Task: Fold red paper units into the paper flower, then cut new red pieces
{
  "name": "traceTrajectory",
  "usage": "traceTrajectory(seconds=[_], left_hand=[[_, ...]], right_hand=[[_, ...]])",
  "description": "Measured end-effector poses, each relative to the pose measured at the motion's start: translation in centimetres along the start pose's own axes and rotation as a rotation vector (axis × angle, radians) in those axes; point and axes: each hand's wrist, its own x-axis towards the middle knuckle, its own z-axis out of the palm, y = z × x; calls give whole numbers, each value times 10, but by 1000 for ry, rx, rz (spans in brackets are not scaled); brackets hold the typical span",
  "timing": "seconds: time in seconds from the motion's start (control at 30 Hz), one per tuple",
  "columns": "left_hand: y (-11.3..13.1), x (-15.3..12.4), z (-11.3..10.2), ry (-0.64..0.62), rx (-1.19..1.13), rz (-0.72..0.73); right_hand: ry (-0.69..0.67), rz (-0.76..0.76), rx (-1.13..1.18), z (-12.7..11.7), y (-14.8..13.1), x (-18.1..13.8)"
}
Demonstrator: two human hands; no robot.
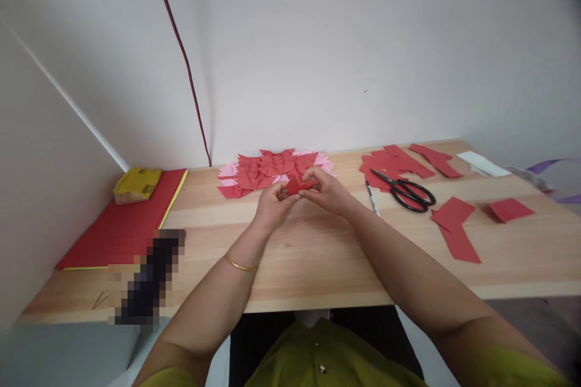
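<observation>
The wooden table [318,266] spans the frame's lower half; a pile of folded red and pink papers [258,172] lies near its centre. In front of the pile, at mid-frame, my right hand [328,193] and left hand [271,202] pinch a small red paper [294,185] from either side. I seem to be mid-fold, which likely calls for steadying left-handed and creasing right-handed.
</observation>
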Motion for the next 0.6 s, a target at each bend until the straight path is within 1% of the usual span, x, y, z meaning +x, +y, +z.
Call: traceTrajectory(seconds=[0.07,0.17,0.37,0.6], left_hand=[[0,0,-2,15,79,13],[-2,2,-6,-6,113,35],[-5,6,-14,-60,94,34],[-2,6,-18,-109,38,11]], right_hand=[[-9,0,-7,1,0,0],[-40,-12,14,1,-2,-1],[-63,-8,7,0,-8,-1],[-77,72,176,1,-8,-1]])
